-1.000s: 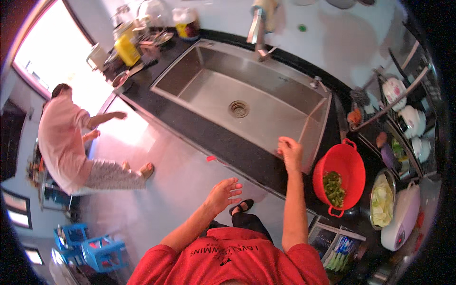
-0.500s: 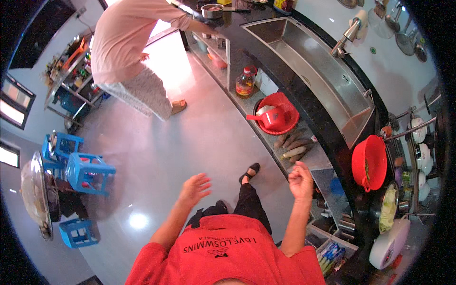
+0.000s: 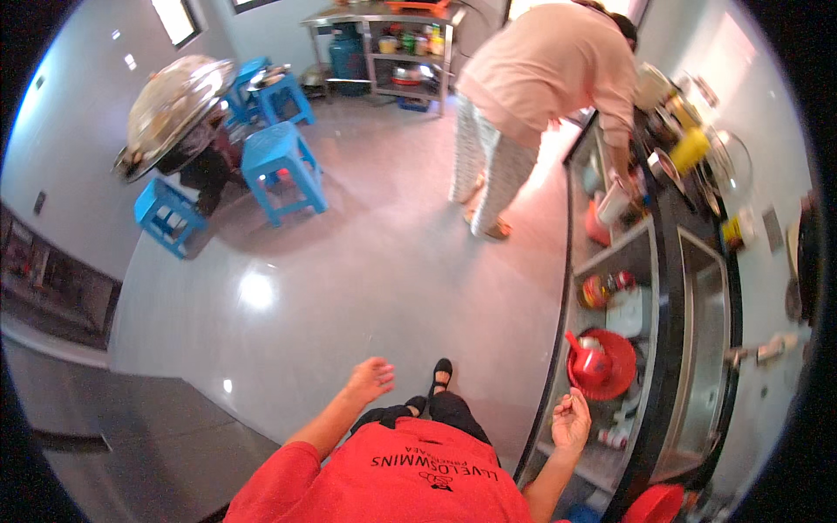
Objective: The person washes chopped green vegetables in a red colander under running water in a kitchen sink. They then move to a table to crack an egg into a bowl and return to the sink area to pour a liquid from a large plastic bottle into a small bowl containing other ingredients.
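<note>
My left hand (image 3: pixel 371 378) hangs over the floor in front of my body, its fingers apart and nothing in it. On the other side, my right hand (image 3: pixel 571 422) is raised beside the shelf under the counter, fingers loosely bent and apparently bare. Nearest to it is a red plastic basin (image 3: pixel 622 356) on that shelf. A red dipper (image 3: pixel 590 366) with a handle rests in the basin. Behind the basin lies a bottle with a red cap (image 3: pixel 595 293) holding amber liquid. Whether my right hand touches anything cannot be made out, but it looks apart from the basin.
A person in a pink top (image 3: pixel 540 70) bends at the far end of the counter (image 3: pixel 667 349), one arm reaching into the shelf. Blue stools (image 3: pixel 277 157) and a covered table (image 3: pixel 179 109) stand at the left. A metal rack (image 3: pixel 397 57) is at the back.
My view has swung left, and I am farther along the floor. The other person now stands at the right, with a pale object at their hand. Both my hands stay raised.
</note>
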Tool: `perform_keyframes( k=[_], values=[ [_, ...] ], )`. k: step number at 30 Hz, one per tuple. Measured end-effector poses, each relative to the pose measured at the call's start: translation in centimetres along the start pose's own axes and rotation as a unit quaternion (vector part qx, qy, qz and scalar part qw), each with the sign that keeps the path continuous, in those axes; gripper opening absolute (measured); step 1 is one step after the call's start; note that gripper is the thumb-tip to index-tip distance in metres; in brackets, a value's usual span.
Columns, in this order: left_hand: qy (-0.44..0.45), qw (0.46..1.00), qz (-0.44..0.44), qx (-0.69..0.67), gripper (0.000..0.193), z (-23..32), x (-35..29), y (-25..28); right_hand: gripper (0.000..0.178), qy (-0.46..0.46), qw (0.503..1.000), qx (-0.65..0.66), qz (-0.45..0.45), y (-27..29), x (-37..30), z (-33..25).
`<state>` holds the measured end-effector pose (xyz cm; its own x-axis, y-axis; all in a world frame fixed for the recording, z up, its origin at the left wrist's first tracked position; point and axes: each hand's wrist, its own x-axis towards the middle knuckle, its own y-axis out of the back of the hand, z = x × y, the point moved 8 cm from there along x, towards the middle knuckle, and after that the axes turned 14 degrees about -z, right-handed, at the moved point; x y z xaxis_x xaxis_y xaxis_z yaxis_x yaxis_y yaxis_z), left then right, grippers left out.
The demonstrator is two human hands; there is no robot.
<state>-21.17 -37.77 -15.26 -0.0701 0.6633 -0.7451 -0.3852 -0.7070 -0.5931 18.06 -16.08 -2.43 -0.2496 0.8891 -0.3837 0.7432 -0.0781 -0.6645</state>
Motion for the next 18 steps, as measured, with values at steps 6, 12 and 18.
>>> perform_keyframes(
  k=[6, 12, 18],
  values=[
    [-0.026, 0.995, -0.093, -0.033, 0.024, 2.6, 2.0, -8.1, 0.017, -0.082, 0.985, -0.062, -0.14, -9.2, 10.9, 3.8],
    [-0.133, 0.985, -0.029, -0.109, 0.026, 8.6, 0.0, -6.1, 0.019, -0.258, 0.926, -0.081, -0.264, -22.3, 15.1, 13.2],
    [-0.242, 0.915, 0.144, -0.291, 0.024, 10.6, -3.7, 5.6, 0.015, -0.425, 0.829, -0.134, -0.339, -29.6, 16.1, 23.4]
  ],
)
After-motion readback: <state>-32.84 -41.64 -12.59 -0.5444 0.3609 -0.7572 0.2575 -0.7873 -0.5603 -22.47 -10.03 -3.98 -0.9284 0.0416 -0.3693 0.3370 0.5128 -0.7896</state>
